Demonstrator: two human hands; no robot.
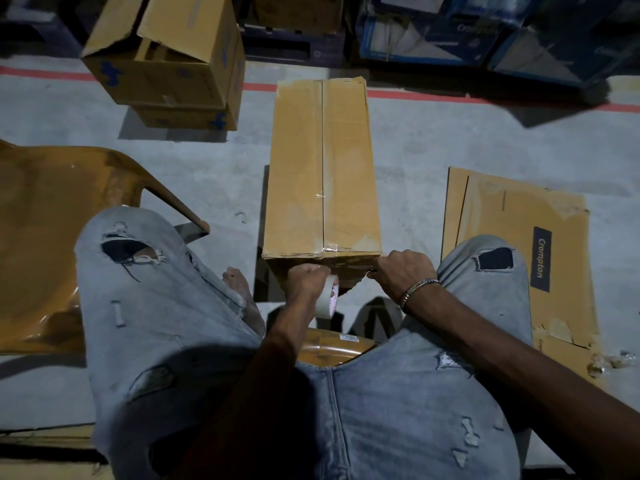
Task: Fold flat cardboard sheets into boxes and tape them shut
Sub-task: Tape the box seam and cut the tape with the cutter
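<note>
On the grey concrete floor between the knees, the long brown cardboard box (322, 168) is lying seam-up while the left hand (304, 282) is gripping a white tape roll (329, 296) and the right hand (403, 271), fingers curled, is pressing the tape end against the near face, seemingly to anchor it.

Dim storeroom, grey concrete floor (433, 140).

A red line (415, 95) is painted across the floor at the far side. Beyond it stand blue cartons (485, 32) in shadow, one marked Crompton. At far left, two stacked brown boxes (166, 74) sit on the floor, the top one with its flaps open. An orange plastic chair (52, 237) stands at left. Light is low, with hard shadows.
</note>
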